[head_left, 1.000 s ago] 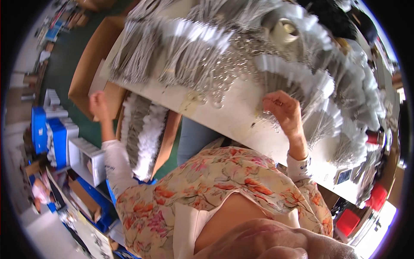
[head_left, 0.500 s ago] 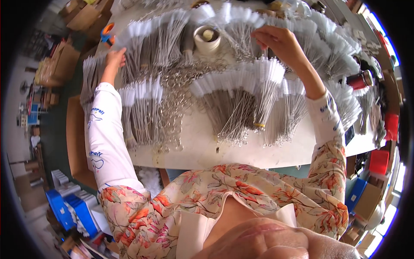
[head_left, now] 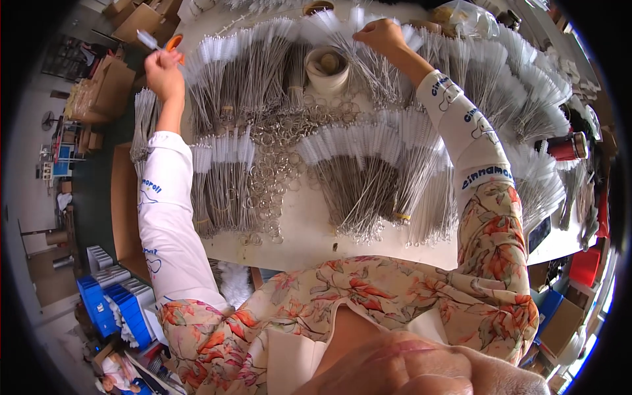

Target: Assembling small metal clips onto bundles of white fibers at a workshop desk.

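My left hand is raised at the table's far left corner, its fingers closed. A white-bristled wire brush pokes out beyond them; its shaft is hidden. Right beside the fingers lie orange-handled scissors. Toward the far middle, my right hand pinches with fingertips by a single brush head standing above the rest. Close by is a fanned bundle of brushes. Below it stands a cream round pot.
Rows of wire brushes with looped ends cover much of the white table. Loose metal rings are heaped between the bundles. A dark red cup stands at the right, a phone near the right edge. A cardboard box is left of the table.
My left hand has moved up and left, and a brush now shows beyond its fingers. My right hand has moved left and farther away, toward the fanned bundle.
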The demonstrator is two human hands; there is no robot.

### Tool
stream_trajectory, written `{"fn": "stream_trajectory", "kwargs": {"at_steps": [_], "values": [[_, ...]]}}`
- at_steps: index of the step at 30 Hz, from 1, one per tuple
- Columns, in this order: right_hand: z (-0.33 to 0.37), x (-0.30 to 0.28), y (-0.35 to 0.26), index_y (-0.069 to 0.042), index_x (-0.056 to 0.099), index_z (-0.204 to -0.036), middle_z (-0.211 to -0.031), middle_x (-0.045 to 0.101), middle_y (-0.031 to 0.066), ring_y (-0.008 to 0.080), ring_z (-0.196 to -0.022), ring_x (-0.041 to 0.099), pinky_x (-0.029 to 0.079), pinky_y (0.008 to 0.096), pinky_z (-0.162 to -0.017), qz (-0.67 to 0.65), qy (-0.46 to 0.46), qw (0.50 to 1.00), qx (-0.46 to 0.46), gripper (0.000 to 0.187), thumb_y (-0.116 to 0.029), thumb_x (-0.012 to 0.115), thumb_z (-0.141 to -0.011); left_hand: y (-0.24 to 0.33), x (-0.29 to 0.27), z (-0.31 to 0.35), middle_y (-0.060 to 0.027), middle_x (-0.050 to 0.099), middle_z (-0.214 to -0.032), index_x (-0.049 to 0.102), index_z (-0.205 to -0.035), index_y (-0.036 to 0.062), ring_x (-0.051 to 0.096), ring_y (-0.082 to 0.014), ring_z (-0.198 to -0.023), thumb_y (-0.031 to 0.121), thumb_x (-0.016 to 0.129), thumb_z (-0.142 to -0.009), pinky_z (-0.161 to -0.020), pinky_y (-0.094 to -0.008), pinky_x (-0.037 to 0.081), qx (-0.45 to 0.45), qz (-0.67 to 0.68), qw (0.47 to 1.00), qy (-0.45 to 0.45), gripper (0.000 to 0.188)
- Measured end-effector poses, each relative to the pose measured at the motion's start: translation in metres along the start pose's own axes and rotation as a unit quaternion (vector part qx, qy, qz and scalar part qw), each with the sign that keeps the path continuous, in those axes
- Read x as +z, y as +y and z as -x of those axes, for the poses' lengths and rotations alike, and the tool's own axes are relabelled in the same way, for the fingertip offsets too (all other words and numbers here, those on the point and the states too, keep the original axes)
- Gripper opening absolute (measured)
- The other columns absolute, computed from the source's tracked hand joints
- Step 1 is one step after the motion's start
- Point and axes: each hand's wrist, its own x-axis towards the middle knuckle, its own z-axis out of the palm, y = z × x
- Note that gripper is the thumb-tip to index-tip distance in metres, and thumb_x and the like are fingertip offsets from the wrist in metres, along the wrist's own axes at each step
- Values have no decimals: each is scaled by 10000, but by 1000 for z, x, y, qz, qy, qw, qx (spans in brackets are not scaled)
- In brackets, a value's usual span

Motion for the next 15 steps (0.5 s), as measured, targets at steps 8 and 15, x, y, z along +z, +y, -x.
{"fn": "stream_trajectory", "kwargs": {"at_steps": [8,15], "values": [[-9,-106,15,-41,547,-752,-584,532,47,137,-474,490,405,287,-424,-456,239,857,-28,172,-202,527,-807,25,26,48,-119,648,-768,632,-824,53,622,-225,-723,339,643,-764,-663,-322,465,-1,-298,871,-391,293],[49,-103,114,-122,685,-866,-658,591,9,93,-578,532,445,282,-556,-98,151,981,78,239,-343,630,-794,33,51,61,-50,649,-684,636,-779,53,611,-180,-647,276,641,-769,-632,-307,462,-109,-248,882,-385,223]]}}
